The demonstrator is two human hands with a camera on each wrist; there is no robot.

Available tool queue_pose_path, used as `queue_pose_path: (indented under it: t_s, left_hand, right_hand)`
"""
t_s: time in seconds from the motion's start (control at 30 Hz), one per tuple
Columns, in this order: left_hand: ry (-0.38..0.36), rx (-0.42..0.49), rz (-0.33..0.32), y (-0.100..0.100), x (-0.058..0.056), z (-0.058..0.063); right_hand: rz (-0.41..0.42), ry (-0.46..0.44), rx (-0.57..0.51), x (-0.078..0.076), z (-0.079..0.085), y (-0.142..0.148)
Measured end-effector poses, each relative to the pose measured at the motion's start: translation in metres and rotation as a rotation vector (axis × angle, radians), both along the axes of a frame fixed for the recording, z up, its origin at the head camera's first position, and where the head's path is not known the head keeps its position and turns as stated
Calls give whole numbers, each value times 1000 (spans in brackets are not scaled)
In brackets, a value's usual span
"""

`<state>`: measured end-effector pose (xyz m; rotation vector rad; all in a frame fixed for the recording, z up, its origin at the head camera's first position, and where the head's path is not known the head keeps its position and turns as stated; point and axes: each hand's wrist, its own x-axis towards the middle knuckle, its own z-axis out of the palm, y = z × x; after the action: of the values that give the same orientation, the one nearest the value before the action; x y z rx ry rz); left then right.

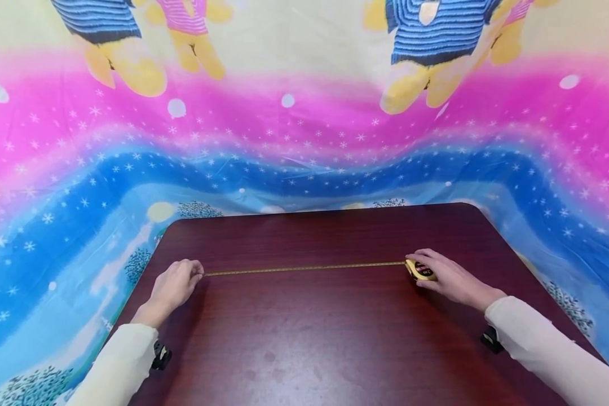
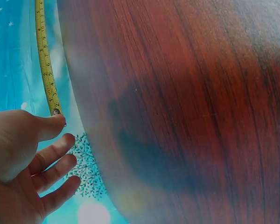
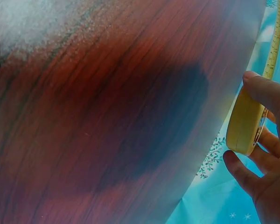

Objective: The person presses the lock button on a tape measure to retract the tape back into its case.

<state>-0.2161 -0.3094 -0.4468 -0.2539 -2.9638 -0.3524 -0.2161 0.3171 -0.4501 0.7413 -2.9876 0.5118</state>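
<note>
A yellow tape measure (image 1: pixel 421 270) with a black "2m" label is gripped in my right hand (image 1: pixel 449 276), over the right part of the table. Its yellow blade (image 1: pixel 304 268) stretches leftward, nearly straight, to my left hand (image 1: pixel 175 285). There the thumb and a finger pinch the metal end of the blade (image 2: pixel 49 84), while the other fingers are spread apart in the left wrist view. From the right wrist side, the case (image 3: pixel 244 123) sits between thumb and fingers, with the blade leaving it upward. Both hands are raised over the tabletop and cast shadows on it.
The dark red-brown wooden table (image 1: pixel 304 332) has rounded far corners. Behind and beside it hangs a printed cloth (image 1: pixel 294 135) in pink and blue with bears and snowflakes. Dark wrist straps (image 1: pixel 160 355) show at both light sleeves (image 1: pixel 548 338).
</note>
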Motion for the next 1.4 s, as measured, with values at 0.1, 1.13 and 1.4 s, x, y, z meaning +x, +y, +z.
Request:
queue_pose_path:
  t_s: [0.1, 1.13, 1.4]
  left_hand:
    - [2, -10, -6, -2, 2, 0]
    - [31, -12, -53, 3, 8, 1]
    - [39, -13, -50, 3, 10, 2]
  right_hand:
    - [3, -7, 0, -2, 0, 0]
    - [4, -25, -27, -3, 5, -2]
    - [17, -13, -28, -7, 2, -9]
